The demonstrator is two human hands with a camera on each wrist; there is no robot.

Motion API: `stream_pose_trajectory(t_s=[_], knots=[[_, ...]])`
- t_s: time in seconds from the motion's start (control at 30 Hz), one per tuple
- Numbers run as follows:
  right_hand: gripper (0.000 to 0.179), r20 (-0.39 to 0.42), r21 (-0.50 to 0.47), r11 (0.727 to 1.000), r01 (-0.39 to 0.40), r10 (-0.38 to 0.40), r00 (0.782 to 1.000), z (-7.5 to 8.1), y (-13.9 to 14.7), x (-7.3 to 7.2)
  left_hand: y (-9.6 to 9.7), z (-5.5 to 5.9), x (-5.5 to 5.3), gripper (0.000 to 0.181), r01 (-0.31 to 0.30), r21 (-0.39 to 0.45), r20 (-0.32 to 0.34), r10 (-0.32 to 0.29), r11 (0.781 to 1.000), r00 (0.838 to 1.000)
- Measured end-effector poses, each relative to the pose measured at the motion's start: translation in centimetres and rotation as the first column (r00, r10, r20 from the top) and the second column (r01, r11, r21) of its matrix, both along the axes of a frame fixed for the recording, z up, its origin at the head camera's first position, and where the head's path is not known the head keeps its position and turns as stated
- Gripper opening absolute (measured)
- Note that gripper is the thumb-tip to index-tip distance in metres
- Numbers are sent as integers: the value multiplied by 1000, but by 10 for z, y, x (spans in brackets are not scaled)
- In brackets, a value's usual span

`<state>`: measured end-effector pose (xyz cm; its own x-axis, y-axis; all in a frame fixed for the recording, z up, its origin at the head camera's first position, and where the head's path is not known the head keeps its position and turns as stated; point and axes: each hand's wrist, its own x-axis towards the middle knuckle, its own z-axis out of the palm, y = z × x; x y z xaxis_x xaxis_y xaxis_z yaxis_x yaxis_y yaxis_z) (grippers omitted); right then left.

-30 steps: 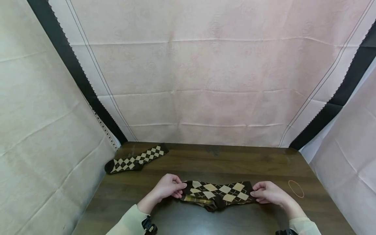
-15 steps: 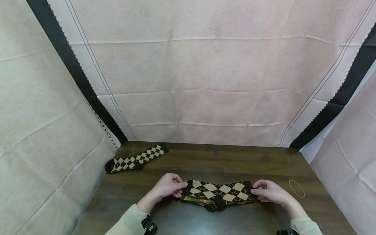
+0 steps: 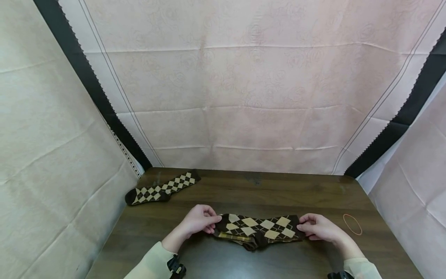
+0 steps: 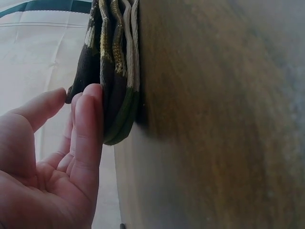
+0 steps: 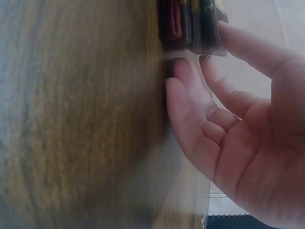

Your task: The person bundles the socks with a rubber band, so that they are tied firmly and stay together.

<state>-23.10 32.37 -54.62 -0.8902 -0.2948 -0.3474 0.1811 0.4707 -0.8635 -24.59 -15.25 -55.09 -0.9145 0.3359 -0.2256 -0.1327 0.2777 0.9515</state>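
A black sock with cream and tan diamonds lies flat across the table in front of me, on top of other socks. Below its near edge shows a folded olive-yellow patterned sock. My left hand pinches the top sock's dark left end between thumb and fingers; the left wrist view shows several sock layers beside the fingertips. At the opposite end, my right hand pinches the dark right edge. In the right wrist view, the stacked sock ends include a dark red layer.
Another black sock with cream diamonds lies at the table's back left. An orange rubber band is right of my right hand. Pale cloth walls enclose the brown wooden table at the back and both sides.
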Motion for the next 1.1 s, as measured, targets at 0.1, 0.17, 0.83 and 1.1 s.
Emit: stream_pose_trajectory(t_s=[0.1, 0.17, 0.83, 1.1], knots=[[38, -1, -1, 1000, -3, 3, 1000, 0, 0, 0, 0, 0, 1, 24, -1, 7, -1, 1, 1000, 1000], [38, -3, -6, 1000, -6, 6, 1000, 0, 0, -1, -1, 0, 1, 24, -1, 13, -1, 1, 1000, 1000], [43, -120, 20, 996, 84, -81, 989, 14, -5, -7, -55, -2, -38, 24, -134, 0, -203, 131, 991, 970], [42, -201, -8, 985, 175, -173, 964, 12, -13, -13, -87, -4, -69, 33, -390, -52, -334, 352, 919, 875]])
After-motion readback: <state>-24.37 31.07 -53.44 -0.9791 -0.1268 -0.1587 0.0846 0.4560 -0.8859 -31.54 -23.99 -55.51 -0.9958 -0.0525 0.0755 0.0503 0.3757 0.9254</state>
